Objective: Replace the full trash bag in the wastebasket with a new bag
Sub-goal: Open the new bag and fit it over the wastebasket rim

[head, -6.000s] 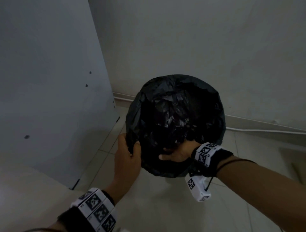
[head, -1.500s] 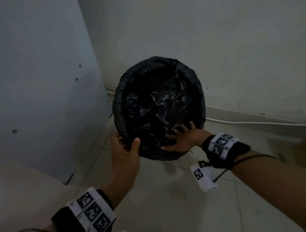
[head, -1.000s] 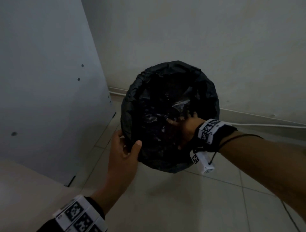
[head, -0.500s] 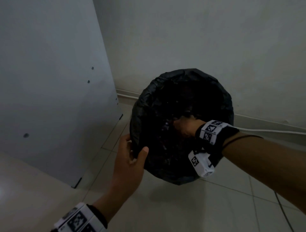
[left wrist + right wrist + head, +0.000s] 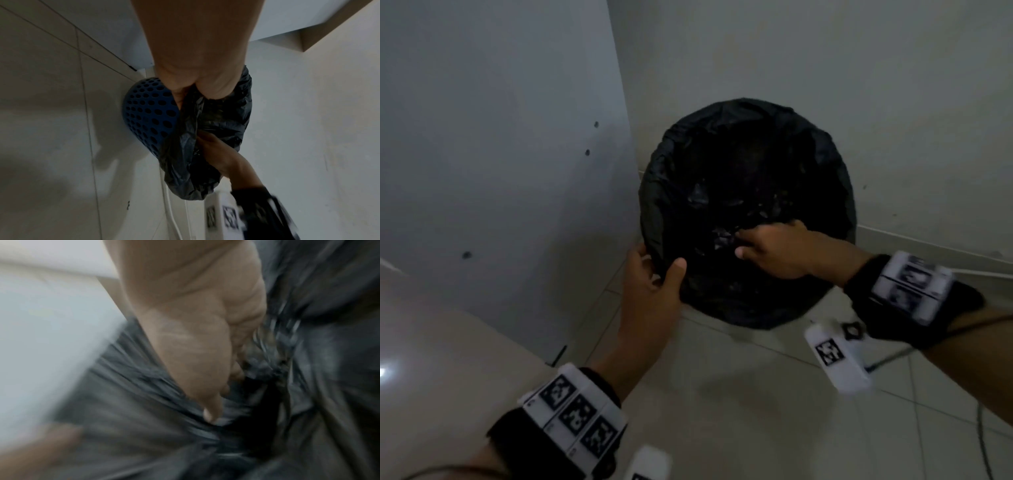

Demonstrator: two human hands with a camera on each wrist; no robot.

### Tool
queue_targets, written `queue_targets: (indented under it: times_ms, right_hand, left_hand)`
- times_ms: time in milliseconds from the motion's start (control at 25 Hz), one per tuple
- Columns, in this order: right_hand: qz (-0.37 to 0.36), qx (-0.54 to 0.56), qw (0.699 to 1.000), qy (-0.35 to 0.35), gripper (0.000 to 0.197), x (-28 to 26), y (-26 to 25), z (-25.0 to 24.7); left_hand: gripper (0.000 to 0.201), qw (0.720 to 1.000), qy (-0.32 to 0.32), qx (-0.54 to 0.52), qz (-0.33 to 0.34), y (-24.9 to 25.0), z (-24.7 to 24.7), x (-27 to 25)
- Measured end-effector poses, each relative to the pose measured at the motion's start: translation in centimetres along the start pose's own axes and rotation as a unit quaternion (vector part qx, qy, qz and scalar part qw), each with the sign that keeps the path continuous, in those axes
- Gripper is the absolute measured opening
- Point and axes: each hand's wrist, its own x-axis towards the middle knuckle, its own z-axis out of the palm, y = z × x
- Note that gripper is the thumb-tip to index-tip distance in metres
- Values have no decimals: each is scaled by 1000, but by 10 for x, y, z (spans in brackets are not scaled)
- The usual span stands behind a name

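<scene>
A: From your head camera — where are your hands?

B: Your left hand (image 5: 650, 291) clamps the near-left rim of the wastebasket, thumb over the folded edge of the black trash bag (image 5: 750, 171), fingers behind it. Your right hand (image 5: 777, 253) reaches in over the near rim, fingers curled down into the crumpled plastic; the wrist band is smeared by motion. The basket stands on the tiled floor (image 5: 756, 394) in the corner, between the grey panel (image 5: 500, 154) and the wall (image 5: 825, 68).

A: And the left wrist camera?

B: It looks along your left hand (image 5: 197, 78): fingers closed on a fold of the trash bag (image 5: 218, 123) at the rim. Under the plastic shows the blue perforated wastebasket (image 5: 148, 113). Your right hand (image 5: 224, 155) comes in from below, its fingers buried in the bag.

A: The right wrist?

B: Heavily blurred. Your right hand (image 5: 195, 337) points down into the trash bag (image 5: 329, 353), fingers bunched in gathered folds — it looks like a grasp of the plastic, though the blur hides how firm.

A: What differs from half a second ago?

B: Your right hand sat deeper, near the middle of the opening; it is now back at the near rim. Your left hand has kept its place on the rim.
</scene>
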Motion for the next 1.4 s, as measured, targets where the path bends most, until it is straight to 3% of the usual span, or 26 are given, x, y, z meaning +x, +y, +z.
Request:
queue_targets:
  times_ms: [40,120,160,240,320,400,480,520,560,680,840,960,1040,1120,1240,1400]
  right_hand:
    - [-41,108,991,75,37,-22,-5,-2]
    - [-91,333,924,167,19,-69,-17,7]
    - [-95,417,889,161,19,-88,-24,20]
    - [-45,553,830,60,22,-112,-35,57]
    - [61,672,738,-19,21,-115,-43,84]
    - [144,786,601,-11,28,-101,-41,91]
    - [151,863,481,31,35,-84,-35,85]
    - [148,878,451,58,34,-77,-33,81]
    - [152,881,441,85,30,-71,-33,78]
    - [174,859,455,157,16,-64,-32,73]
    - [165,847,456,218,11,-61,-23,67]
    - [168,827,441,306,8,-61,-22,69]
    - [161,805,437,369,18,-64,-20,73]
    - [127,753,497,412,25,-68,-16,81]
    - [82,694,588,408,35,-71,-7,91]
    - [64,531,713,453,3,-67,6,96]
  left_hand:
    - [27,1000,17,-10,-16,1,0,3]
    - [28,997,48,-33,-42,6,4,5]
    - [31,996,60,-51,-50,9,7,7]
    - [41,990,77,-95,-68,17,14,11]
    - [45,980,90,-150,-98,28,19,17]
    - [46,964,105,-202,-134,35,22,22]
    - [44,959,111,-211,-151,38,25,22]
    - [41,961,109,-204,-151,39,26,20]
    - [38,963,110,-195,-149,39,27,19]
    - [40,969,83,-173,-157,39,33,10]
    - [42,962,-33,-150,-225,30,58,-12]
    - [42,958,-32,-183,-217,17,71,-14]
    - [45,958,0,-200,-207,12,75,-9]
    - [44,959,34,-207,-189,8,78,-5]
    - [43,963,59,-200,-170,6,76,-4]
    - [47,969,38,-186,-161,4,70,-8]
